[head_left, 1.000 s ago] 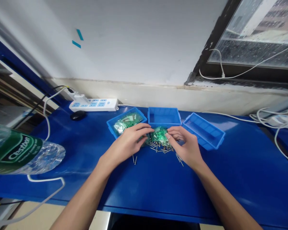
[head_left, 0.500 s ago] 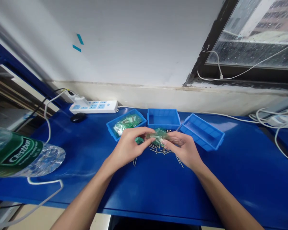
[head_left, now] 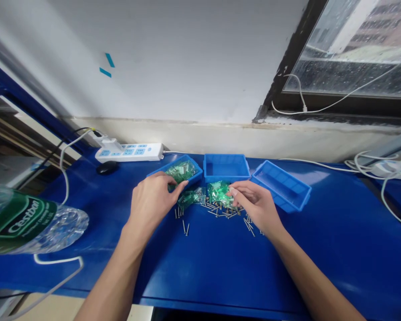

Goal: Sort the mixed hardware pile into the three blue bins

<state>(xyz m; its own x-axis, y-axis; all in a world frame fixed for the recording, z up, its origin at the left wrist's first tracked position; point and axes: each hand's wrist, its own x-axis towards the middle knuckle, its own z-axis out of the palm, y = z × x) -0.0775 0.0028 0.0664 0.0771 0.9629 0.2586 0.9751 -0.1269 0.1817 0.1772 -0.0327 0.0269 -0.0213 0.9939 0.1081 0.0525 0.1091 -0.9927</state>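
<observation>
My right hand (head_left: 257, 205) pinches the corner of a green plastic packet (head_left: 218, 191) between thumb and fingers, above a scatter of loose screws (head_left: 229, 211). My left hand (head_left: 152, 196) is at the near side of the left blue bin (head_left: 195, 179), its thumb apart from its curled fingers; nothing shows between them. Inside that bin lie clear and green packets (head_left: 183, 170) with small parts in them. A second green packet (head_left: 191, 197) rests on the table between my two hands. The left fingertips are partly hidden.
Two more blue bins stand along the back, one in the middle (head_left: 227, 179) and one angled at the right (head_left: 285, 196). A power strip (head_left: 147, 153), a black mouse (head_left: 107, 167) and a large water bottle (head_left: 36, 220) are at the left. White cables run along the sides.
My hands have parted: the left has moved left to the bin's edge, while the right keeps the green packet, now lower over the screws. The packet between the hands is now in plain sight.
</observation>
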